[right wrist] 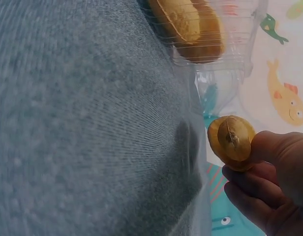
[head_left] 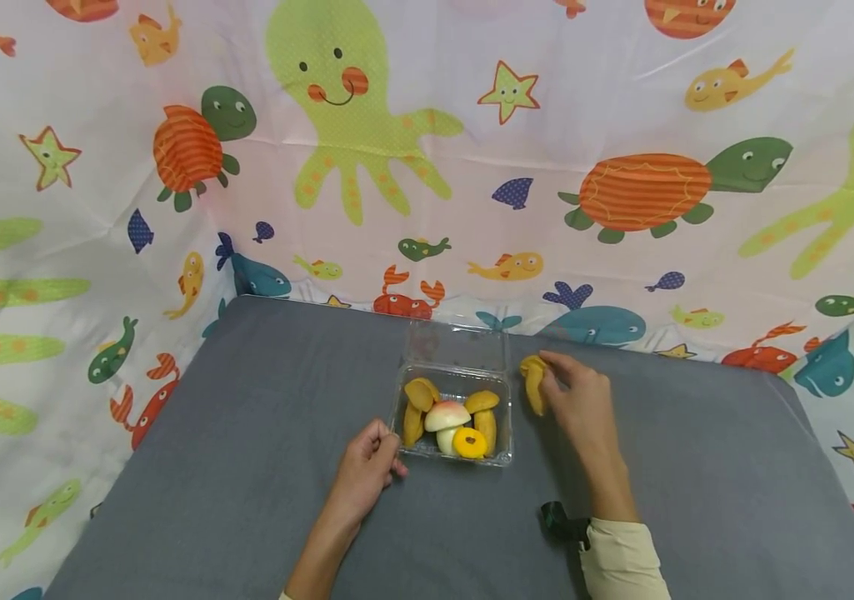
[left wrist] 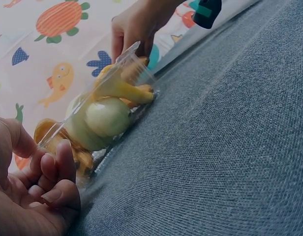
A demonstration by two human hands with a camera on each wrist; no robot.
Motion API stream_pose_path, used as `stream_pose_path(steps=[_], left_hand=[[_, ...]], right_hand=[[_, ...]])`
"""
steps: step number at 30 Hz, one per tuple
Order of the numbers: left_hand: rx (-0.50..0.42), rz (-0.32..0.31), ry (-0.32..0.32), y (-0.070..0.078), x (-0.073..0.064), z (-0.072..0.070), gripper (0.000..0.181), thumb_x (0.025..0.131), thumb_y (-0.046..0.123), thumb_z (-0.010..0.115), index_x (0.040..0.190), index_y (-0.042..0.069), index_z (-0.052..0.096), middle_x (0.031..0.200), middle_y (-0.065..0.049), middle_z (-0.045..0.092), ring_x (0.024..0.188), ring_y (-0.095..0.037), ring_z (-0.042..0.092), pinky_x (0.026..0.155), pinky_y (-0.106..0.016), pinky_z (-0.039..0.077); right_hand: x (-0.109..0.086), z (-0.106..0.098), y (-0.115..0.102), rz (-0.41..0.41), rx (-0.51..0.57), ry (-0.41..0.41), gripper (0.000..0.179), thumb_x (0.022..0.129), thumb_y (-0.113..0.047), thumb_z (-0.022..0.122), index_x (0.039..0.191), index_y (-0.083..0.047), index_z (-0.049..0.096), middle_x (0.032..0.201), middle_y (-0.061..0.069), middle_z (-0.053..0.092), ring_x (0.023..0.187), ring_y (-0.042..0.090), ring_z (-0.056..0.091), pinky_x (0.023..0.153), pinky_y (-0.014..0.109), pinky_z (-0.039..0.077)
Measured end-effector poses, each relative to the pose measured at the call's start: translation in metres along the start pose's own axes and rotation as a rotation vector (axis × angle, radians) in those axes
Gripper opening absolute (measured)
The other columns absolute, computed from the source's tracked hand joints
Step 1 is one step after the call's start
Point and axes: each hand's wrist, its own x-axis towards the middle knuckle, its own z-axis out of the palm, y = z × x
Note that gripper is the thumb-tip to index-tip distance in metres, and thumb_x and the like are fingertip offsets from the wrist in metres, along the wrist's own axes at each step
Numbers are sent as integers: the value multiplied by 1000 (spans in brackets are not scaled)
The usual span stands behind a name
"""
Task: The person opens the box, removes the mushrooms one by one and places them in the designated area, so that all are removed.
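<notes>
In the head view, my right hand (head_left: 584, 408) pinches a yellow-brown toy mushroom (head_left: 535, 387) between thumb and fingers, just right of a clear plastic box. The right wrist view shows the end of that mushroom (right wrist: 233, 140) facing the camera. My left hand (head_left: 362, 467) pinches the front left corner of the clear box (head_left: 427, 457), whose lid (head_left: 456, 344) lies back, raised. Inside the box are a white mushroom with a reddish cap (head_left: 446, 415), a bright yellow mushroom (head_left: 470, 443) and brownish mushrooms (head_left: 483, 417) at either side.
A grey cloth (head_left: 262, 433) covers the table. Behind it hangs a curtain (head_left: 471, 167) printed with sea animals, which also comes round both sides. A small dark wrist camera (head_left: 563, 523) sticks out from the right wrist, by the beige sleeve (head_left: 624, 560).
</notes>
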Motion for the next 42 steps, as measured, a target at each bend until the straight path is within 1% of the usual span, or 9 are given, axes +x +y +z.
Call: stream_pose_path(steps=[4, 7, 10, 14, 17, 22, 26, 33, 42], left_hand=[[-6, 8, -5, -1, 0, 0, 23, 105, 11, 55, 84, 6, 49, 76, -8, 58, 74, -24, 69, 59, -22, 44], [-10, 16, -3, -1, 0, 1, 22, 105, 11, 55, 84, 6, 50, 76, -8, 58, 73, -23, 69, 58, -22, 44], [-8, 19, 0, -1, 0, 1, 22, 105, 11, 55, 85, 5, 51, 75, -8, 59, 73, -23, 69, 58, -22, 44], [-1, 18, 1, -2, 0, 0, 21, 105, 11, 56, 85, 4, 51, 74, -8, 59, 72, -23, 69, 58, -22, 45], [0, 18, 1, -2, -1, 0, 22, 105, 11, 56, 85, 5, 51, 74, -8, 60, 73, -23, 69, 58, -22, 45], [8, 15, 0, -3, -1, -1, 23, 106, 14, 55, 85, 8, 50, 75, -7, 60, 75, -24, 70, 59, -24, 46], [17, 14, -5, -3, 0, -1, 23, 107, 16, 55, 85, 8, 50, 76, -8, 60, 76, -25, 70, 60, -24, 47], [29, 21, -8, -2, -1, -2, 24, 107, 16, 54, 85, 9, 50, 76, -8, 60, 76, -26, 71, 60, -24, 46], [21, 18, -13, -3, 0, -1, 23, 107, 15, 53, 85, 9, 49, 76, -7, 59, 76, -25, 70, 58, -22, 45]], right_hand=[[0, 3, -1, 0, -23, -9, 30, 98, -7, 67, 126, -4, 75, 118, 18, 77, 109, 38, 75, 81, 53, 60], [1, 6, -2, 11, -44, -15, 30, 98, -7, 67, 127, -6, 76, 118, 17, 77, 107, 35, 75, 76, 48, 59], [0, 8, -3, 35, -59, -36, 30, 99, -8, 67, 129, -7, 75, 120, 17, 77, 95, 31, 75, 65, 41, 55], [-1, 10, -5, 71, -82, -73, 31, 100, -10, 67, 131, -7, 73, 120, 17, 76, 81, 27, 66, 57, 34, 47], [-1, 12, -5, 88, -94, -88, 31, 100, -10, 67, 131, -7, 73, 120, 16, 76, 81, 26, 64, 60, 35, 49], [-1, 12, -3, 72, -101, -64, 31, 100, -10, 68, 130, -9, 74, 119, 16, 76, 87, 28, 69, 74, 46, 57], [-2, 10, -1, 57, -95, -45, 31, 99, -9, 68, 129, -8, 74, 120, 17, 76, 94, 32, 73, 81, 54, 59], [-4, 12, 1, 36, -92, -25, 31, 98, -9, 68, 128, -9, 75, 116, 17, 77, 86, 31, 72, 78, 53, 58], [-7, 10, 1, 9, -70, -7, 29, 98, -7, 69, 127, -8, 75, 120, 16, 77, 107, 39, 74, 89, 57, 58]])
